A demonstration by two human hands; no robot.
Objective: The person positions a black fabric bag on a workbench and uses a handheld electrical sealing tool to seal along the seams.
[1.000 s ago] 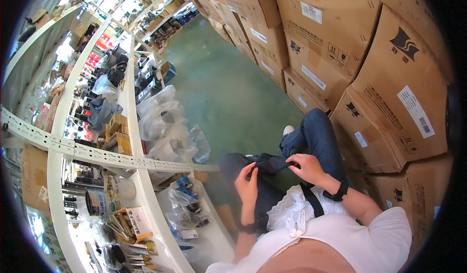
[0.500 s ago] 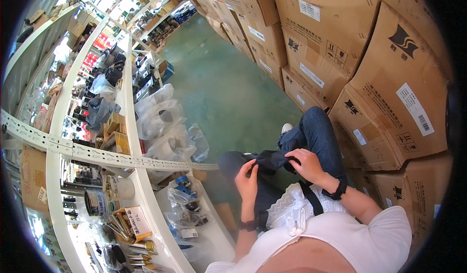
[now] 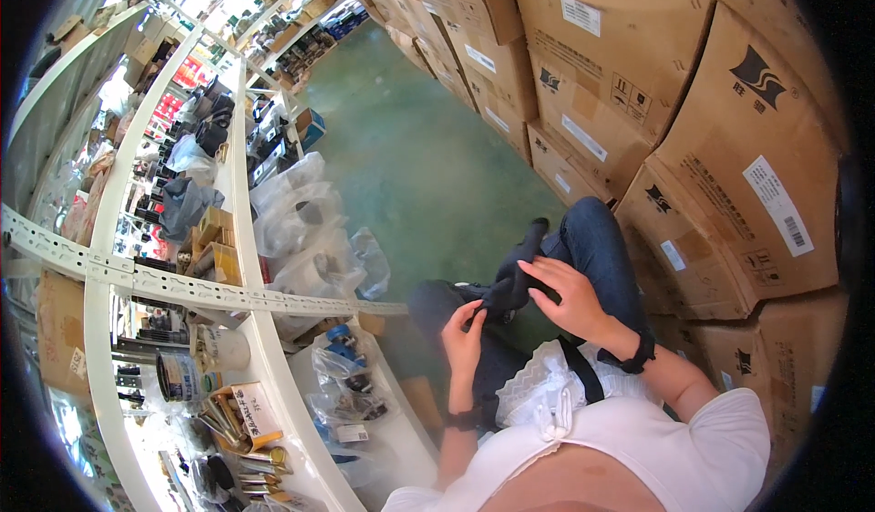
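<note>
Blk cloth [image 3: 510, 277] part-hid by L fingers [image 3: 466, 314]; top ctn [image 3: 611, 33] cropped.

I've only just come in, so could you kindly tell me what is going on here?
A person is handling a dark piece of cloth. Their left hand pinches it near its lower end, while the right hand is open beside it; whether that hand touches it is hard to tell. Loaded shelving is on the left, stacked cartons on the right.

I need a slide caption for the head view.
Left hand pinching a dark cloth, right hand close by, between shelving and stacked cartons.
</note>
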